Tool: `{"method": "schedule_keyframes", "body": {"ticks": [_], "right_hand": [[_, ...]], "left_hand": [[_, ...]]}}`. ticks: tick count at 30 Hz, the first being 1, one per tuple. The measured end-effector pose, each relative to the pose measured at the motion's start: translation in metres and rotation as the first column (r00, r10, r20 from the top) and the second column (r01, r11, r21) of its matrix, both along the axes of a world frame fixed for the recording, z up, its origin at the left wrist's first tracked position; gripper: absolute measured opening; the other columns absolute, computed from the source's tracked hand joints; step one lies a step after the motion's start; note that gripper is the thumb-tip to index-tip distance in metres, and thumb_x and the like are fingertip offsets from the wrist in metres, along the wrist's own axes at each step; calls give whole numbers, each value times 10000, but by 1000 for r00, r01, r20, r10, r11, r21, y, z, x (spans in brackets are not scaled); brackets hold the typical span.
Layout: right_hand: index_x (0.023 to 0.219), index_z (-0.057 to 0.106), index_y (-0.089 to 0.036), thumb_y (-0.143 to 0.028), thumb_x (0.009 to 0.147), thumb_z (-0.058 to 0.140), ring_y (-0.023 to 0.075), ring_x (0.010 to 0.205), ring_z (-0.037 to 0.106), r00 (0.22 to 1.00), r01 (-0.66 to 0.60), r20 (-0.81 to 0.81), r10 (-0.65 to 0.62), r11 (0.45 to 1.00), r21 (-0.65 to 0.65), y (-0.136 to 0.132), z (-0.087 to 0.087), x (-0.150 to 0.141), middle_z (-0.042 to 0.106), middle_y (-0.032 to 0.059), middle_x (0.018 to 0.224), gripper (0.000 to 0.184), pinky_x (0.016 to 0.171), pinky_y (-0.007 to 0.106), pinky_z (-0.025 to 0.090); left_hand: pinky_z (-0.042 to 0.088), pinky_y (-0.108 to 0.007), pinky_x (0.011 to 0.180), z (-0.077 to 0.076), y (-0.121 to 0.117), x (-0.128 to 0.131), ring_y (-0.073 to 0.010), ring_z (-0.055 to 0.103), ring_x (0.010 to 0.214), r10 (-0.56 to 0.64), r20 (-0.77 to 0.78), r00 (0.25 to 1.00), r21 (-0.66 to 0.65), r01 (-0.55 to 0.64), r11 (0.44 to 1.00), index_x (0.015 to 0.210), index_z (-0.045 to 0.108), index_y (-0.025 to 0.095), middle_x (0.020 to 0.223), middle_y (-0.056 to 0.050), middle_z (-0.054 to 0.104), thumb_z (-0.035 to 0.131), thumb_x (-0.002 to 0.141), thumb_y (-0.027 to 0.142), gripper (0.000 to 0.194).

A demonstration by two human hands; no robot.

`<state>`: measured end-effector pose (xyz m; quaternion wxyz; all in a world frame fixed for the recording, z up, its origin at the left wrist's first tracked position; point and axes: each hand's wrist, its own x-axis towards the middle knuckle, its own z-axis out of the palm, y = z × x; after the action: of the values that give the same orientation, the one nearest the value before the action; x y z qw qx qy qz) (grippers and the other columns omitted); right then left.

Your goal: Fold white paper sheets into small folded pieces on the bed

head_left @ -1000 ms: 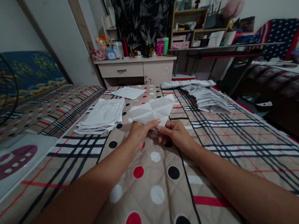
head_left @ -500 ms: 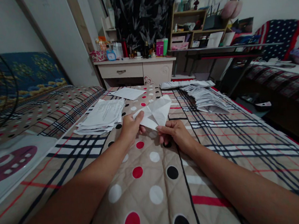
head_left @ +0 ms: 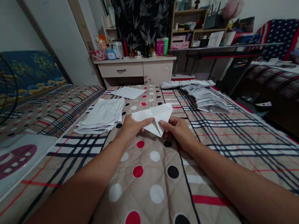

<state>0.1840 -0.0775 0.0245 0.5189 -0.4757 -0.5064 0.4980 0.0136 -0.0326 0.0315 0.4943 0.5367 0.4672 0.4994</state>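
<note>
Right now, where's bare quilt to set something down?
Quilt shows bare between left forearm and right forearm, and right of the right forearm, short of the fanned papers. Crowded: centre, where left hand and right hand pinch folded paper; far left, printed sheets; far right, fanned papers plus long white bundle.

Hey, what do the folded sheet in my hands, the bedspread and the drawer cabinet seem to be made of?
Folded sheet: matte white paper, judging by its crisp creases and flat, thin panels.
Quilted bedspread: soft, matte printed fabric with stitched diamond lines; cotton or polyester, I can't tell.
Drawer cabinet: probably painted or laminated wood board, given its smooth, pale, flat fronts.
</note>
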Motion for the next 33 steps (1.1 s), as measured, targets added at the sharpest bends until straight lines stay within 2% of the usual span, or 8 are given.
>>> {"method": "schedule_keyframes", "body": {"ticks": [4, 7, 10, 13, 15, 23, 29, 33], "right_hand": [[852, 631, -174, -349, 650, 776, 141, 523, 565, 980, 153, 120, -161, 986, 73, 8, -5, 8, 685, 16, 703, 303, 474, 256, 443], [1045, 627, -194, -292, 643, 769, 229, 773, 652, 835, 262, 431, -342, 936, 235, 12, -8, 14, 716, 64, 929, 437, 680, 357, 529], [1214, 577, -223, -244, 630, 779, 286, 1012, 630, 630, 193, 651, -423, 898, 396, 14, -11, 20, 676, 93, 1146, 619, 889, 453, 500], [1248, 574, -218, -231, 638, 787, 306, 1143, 575, 562, 61, 726, -396, 896, 441, 18, -13, 25, 635, 116, 1251, 647, 997, 478, 445], [1252, 585, -205, -259, 652, 792, 319, 1174, 553, 534, 33, 760, -371, 907, 419, 20, -14, 28, 631, 130, 1258, 636, 1019, 491, 425], [1197, 644, -182, -320, 653, 825, 319, 1214, 515, 514, -40, 803, -303, 926, 376, 29, -15, 37, 619, 134, 1258, 590, 1057, 496, 395], [1101, 673, -233, -273, 602, 863, 319, 1190, 520, 579, -58, 718, -386, 859, 508, 31, -20, 39, 604, 108, 1225, 535, 1039, 505, 406], [1002, 691, -217, -203, 598, 857, 306, 1126, 555, 588, -104, 704, -399, 826, 554, 29, -16, 36, 635, 100, 1157, 437, 992, 472, 429]], "left_hand": [[321, -219, 379, -4, 3, -4, -93, 484, 442, -104, -109, 989, -41, 100, 994, 783, 727, 119, 696, -45, 708, 873, 541, 346, 363], [360, -235, 416, -8, 7, -6, -117, 510, 458, -155, -255, 955, 5, 161, 987, 701, 710, 131, 627, -36, 682, 850, 579, 371, 303], [488, -293, 578, -12, 11, -9, -201, 638, 631, -68, -487, 871, 125, 147, 981, 780, 739, 139, 747, -70, 729, 855, 566, 351, 323], [512, -386, 859, -16, 16, -13, -287, 673, 971, 82, -623, 778, 311, 150, 939, 1056, 739, 193, 1088, -97, 732, 869, 549, 328, 540], [474, -409, 964, -19, 20, -15, -299, 639, 1095, 96, -661, 744, 366, 209, 907, 1143, 715, 227, 1203, -93, 694, 863, 576, 344, 598], [470, -408, 971, -20, 25, -18, -284, 631, 1085, 114, -739, 664, 393, 286, 874, 1122, 729, 205, 1178, -108, 682, 858, 613, 356, 547], [466, -382, 976, -23, 26, -18, -242, 615, 1083, 175, -724, 667, 486, 314, 816, 1049, 733, 220, 1172, -77, 663, 874, 604, 317, 477], [453, -381, 961, -19, 23, -16, -238, 602, 1074, 222, -724, 653, 533, 326, 781, 982, 729, 215, 1148, -62, 663, 888, 581, 285, 437]]}}
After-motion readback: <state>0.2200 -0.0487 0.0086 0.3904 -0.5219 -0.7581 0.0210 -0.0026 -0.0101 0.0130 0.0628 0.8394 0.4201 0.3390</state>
